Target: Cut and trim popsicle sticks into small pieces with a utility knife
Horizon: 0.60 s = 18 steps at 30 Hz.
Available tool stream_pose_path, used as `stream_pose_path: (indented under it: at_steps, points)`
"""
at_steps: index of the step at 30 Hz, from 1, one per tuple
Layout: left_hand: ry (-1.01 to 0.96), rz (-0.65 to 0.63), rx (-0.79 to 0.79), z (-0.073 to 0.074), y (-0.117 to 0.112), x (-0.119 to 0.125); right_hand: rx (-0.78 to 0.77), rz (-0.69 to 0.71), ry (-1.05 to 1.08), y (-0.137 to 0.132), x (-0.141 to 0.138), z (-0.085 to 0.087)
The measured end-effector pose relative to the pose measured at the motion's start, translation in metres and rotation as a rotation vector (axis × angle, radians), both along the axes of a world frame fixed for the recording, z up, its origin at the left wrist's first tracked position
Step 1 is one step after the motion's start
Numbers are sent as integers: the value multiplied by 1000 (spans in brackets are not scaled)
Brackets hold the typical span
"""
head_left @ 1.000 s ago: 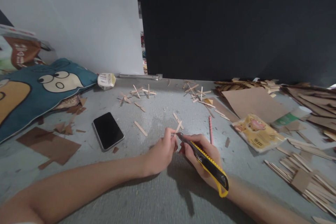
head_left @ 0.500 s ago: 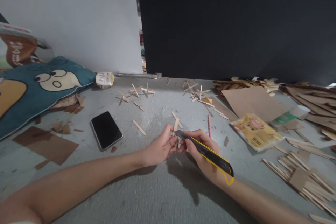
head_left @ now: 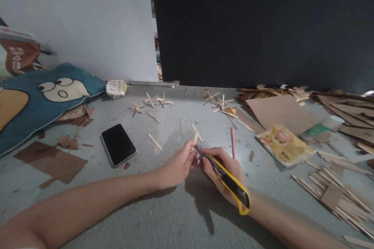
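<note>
My left hand (head_left: 181, 166) is closed, pinching a short wooden craft stick (head_left: 195, 138) that points up and away. In my right hand (head_left: 224, 167) is a black and yellow utility knife (head_left: 226, 177), its blade end against the stick close to my left thumb. The two hands are almost touching, and the fingertips between them are partly hidden. Just beyond the held stick, another craft stick (head_left: 200, 134) shows at a slant. A loose stick (head_left: 155, 142) lies to the left, and a pink striped pencil-like rod (head_left: 233, 143) lies beyond my right hand.
A phone (head_left: 118, 144) and brown cardboard (head_left: 49, 160) lie left, near a blue cushion (head_left: 62, 89). Crossed-stick pieces (head_left: 152, 100) stand at the back. Rightward are a yellow packet (head_left: 284, 144), a green-white tube (head_left: 323, 127) and stick piles (head_left: 333, 196). A black panel (head_left: 263, 27) rises behind.
The utility knife has turned in my right hand: its rear end has swung left and down, more steeply angled. My right hand has shifted slightly left; my left hand stays nearly still.
</note>
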State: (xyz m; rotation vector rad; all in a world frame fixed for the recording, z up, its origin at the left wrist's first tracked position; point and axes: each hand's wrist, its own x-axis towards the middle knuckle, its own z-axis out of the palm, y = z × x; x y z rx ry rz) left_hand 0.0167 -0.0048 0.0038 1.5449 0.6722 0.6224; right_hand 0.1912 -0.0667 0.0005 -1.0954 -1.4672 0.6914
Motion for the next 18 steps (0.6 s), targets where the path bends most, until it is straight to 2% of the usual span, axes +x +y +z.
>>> stream_pose_path:
  at_steps: [6,11,15,18]
  points:
    - [-59,-54,-70,7,2,1,-233,80,287,8,6,4]
    - [-28,-40,-59,10,2,0,-329,139,506,15,4,1]
    - [24,-35,-17,10,2,-2,-333,150,550,21,4,0]
    - [49,-36,-14,10,2,-4,-162,63,436,24,12,3]
